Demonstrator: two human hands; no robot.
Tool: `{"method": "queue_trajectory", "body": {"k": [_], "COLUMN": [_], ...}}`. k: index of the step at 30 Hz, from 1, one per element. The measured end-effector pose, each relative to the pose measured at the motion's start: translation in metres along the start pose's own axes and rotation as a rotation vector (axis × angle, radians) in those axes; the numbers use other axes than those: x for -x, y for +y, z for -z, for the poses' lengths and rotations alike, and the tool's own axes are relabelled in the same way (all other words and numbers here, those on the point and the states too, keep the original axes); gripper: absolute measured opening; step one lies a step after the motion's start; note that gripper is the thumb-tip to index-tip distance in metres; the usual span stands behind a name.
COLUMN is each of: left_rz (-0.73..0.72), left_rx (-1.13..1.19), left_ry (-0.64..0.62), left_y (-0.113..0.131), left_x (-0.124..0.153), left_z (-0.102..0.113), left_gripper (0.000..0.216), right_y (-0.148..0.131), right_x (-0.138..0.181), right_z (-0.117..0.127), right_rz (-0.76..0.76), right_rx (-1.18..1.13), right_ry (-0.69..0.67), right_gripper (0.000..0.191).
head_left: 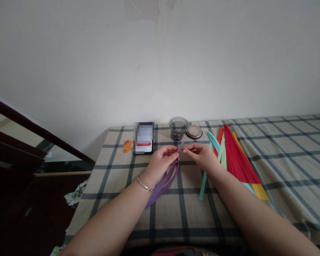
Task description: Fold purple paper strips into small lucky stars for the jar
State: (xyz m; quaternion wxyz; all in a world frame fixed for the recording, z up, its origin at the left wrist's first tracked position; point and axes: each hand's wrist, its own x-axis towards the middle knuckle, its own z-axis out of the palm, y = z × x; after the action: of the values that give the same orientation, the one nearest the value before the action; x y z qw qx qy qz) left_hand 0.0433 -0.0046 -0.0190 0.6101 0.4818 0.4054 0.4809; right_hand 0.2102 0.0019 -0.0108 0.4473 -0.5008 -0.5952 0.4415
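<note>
Purple paper strips (pixel 162 185) hang from my left hand (pixel 165 158), whose thumb and fingers pinch them near the upper end. Their lower ends trail toward me over the cloth. My right hand (pixel 200 153) is closed at the fingertips, right beside the tip of one strip; whether it grips that tip I cannot make out. Just beyond my hands stands a clear plastic tub (pixel 178 128) with small dark and purple bits inside. Its round lid (pixel 194 131) lies to the right of it.
Red paper strips (pixel 236 160) fan out at the right, with yellow, orange, green and light blue strips (pixel 203 185) around them. A phone (pixel 144 137) and a bear cutout (pixel 128 146) are at the back left. The checked tablecloth (pixel 117 185) reaches the white wall.
</note>
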Motion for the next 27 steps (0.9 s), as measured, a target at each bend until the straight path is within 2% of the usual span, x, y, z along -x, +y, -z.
{"method": "queue_trajectory", "body": {"k": [7,12,17,27], "left_rz": [-0.108,-0.146,-0.165,-0.121], "left_rx": [-0.073,-0.136,-0.176,-0.091], "left_ry": [0.100,0.092,0.097,0.106], "left_y": [0.001,0.006,0.009,0.005], "left_x": [0.001,0.004,0.006,0.003], "left_z": [-0.001,-0.003,-0.004,-0.002], "left_gripper": [0.020,0.016,0.015,0.017], "right_y": [-0.002,-0.002,-0.001,0.000], "right_x": [0.004,0.003,0.003,0.003], "right_z": [-0.004,-0.002,-0.003,-0.005], "right_rz": [0.070,0.151,0.166,0.090], "right_rx": [0.221,0.366,0.297,0.107], "right_ry": [-0.079,-0.150,-0.151,-0.161], "right_gripper": [0.022,0.015,0.015,0.015]}}
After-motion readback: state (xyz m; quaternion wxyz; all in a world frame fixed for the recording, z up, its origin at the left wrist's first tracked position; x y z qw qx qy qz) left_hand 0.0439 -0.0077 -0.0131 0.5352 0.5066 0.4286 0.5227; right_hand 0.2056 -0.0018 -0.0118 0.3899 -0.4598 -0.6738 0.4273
